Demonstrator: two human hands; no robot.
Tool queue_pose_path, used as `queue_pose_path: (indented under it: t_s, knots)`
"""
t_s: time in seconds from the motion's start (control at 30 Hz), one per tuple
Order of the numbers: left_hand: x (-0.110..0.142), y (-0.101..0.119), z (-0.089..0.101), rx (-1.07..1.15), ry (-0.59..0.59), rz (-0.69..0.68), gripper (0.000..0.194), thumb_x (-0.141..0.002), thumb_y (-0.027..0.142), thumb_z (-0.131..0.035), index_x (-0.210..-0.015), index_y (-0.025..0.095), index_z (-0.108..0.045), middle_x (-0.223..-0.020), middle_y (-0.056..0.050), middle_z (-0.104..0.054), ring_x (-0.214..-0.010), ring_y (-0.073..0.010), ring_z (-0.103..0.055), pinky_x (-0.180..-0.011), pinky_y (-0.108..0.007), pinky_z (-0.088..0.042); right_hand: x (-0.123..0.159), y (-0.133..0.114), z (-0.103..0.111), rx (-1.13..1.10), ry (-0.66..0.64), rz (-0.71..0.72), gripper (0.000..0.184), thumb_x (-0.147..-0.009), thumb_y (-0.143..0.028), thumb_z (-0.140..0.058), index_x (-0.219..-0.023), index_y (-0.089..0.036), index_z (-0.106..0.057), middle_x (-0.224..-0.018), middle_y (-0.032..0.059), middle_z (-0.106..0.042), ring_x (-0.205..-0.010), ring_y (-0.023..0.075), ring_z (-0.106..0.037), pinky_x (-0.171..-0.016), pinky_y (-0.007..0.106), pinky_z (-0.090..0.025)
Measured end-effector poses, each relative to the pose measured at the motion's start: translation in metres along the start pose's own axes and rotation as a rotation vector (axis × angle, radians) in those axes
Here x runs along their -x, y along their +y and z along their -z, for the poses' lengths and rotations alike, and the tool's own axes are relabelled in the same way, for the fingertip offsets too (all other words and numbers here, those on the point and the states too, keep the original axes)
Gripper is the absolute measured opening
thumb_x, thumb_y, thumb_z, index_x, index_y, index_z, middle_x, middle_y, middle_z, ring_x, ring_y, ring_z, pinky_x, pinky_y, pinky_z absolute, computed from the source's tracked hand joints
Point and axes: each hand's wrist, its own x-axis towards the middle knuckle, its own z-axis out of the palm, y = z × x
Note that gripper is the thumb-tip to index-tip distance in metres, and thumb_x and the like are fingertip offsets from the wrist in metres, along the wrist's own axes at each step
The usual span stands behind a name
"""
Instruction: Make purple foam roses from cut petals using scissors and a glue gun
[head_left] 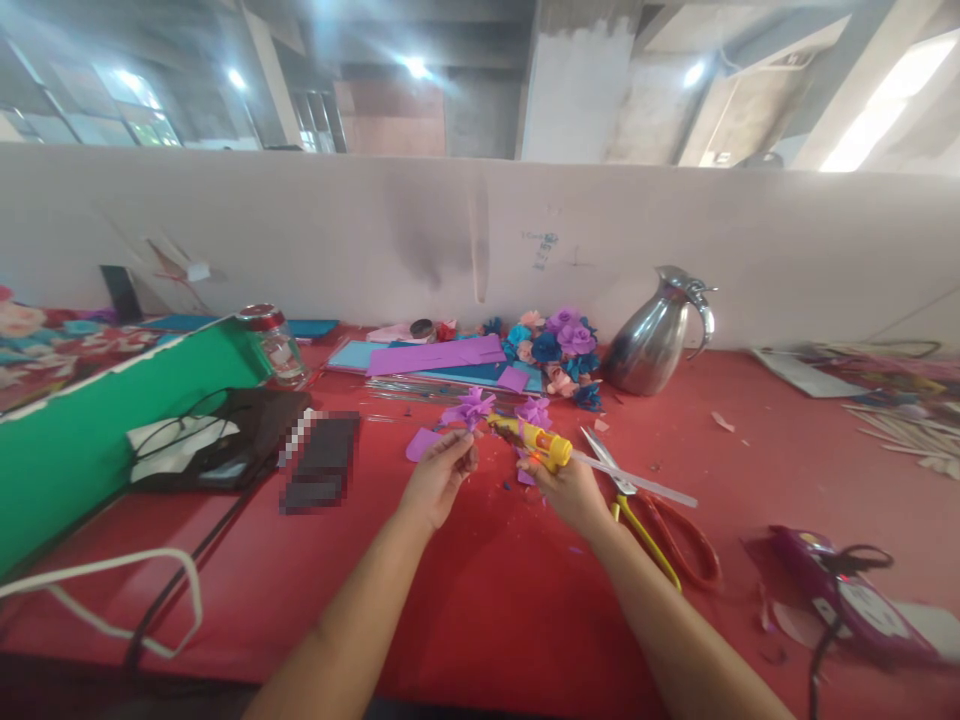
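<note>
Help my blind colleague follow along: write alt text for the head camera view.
A person's left hand holds a purple flower, and the right hand holds a yellow glue gun close to it. Scissors and more flowers lie on the red table.

Left forearm is showing bare, widening toward 7 o'clock; right forearm is also showing bare, widening toward 5. Both are tapering into bare left hand and right hand.

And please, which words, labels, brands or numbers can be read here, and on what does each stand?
None can be read with certainty.
Blue handwriting on the pale wall: too blurred.
Pale label on the purple device: too small and blurred.
</note>
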Motion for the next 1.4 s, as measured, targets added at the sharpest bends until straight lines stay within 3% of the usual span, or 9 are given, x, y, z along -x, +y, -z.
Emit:
queue_pose_path:
  t_s: [0.37,0.63,0.87,1.4]
  knots:
    - [-0.0004,0.0000,0.0003,0.015,0.025,-0.021,0.018,-0.061,0.022,-0.079,-0.071,0.015,-0.066,-0.057,0.004,-0.058,-0.050,-0.0051,-0.049,-0.051,-0.017,-0.041,0.0002,-0.0026,0.0015,0.052,-0.075,0.035,0.029,-0.079,-0.044,-0.056,-0.078,-0.017,-0.066,-0.068,0.0037,-0.062,-0.059,0.0156,-0.052,-0.052,0.023,-0.042]
    - [0.0005,0.0020,-0.0028,0.019,0.040,-0.030,0.022,-0.057,0.023,-0.081,-0.070,0.015,-0.065,-0.058,0.004,-0.059,-0.051,-0.0052,-0.050,-0.050,-0.017,-0.040,0.0000,0.0009,0.0016,0.082,-0.058,0.040,0.029,-0.079,-0.045,-0.057,-0.077,-0.018,-0.067,-0.066,0.0031,-0.062,-0.058,0.0162,-0.053,-0.052,0.024,-0.042]
    - [-0.0002,0.0009,-0.0020,0.003,0.033,-0.039,0.021,-0.058,0.023,-0.081,-0.071,0.015,-0.066,-0.057,0.004,-0.058,-0.050,-0.0052,-0.049,-0.050,-0.017,-0.040,-0.0010,0.0032,0.0016,0.086,-0.068,0.067,0.028,-0.081,-0.041,-0.058,-0.091,-0.018,-0.069,-0.078,0.0055,-0.068,-0.068,0.0192,-0.059,-0.063,0.028,-0.047]
    - [0.0010,0.0032,-0.0032,0.012,0.050,-0.040,0.020,-0.058,0.022,-0.080,-0.071,0.015,-0.065,-0.057,0.004,-0.059,-0.051,-0.0055,-0.050,-0.052,-0.018,-0.040,-0.0007,0.0020,0.0024,0.089,0.017,0.058,0.030,-0.079,-0.045,-0.058,-0.083,-0.017,-0.069,-0.071,0.0064,-0.068,-0.062,0.0190,-0.059,-0.061,0.029,-0.048]
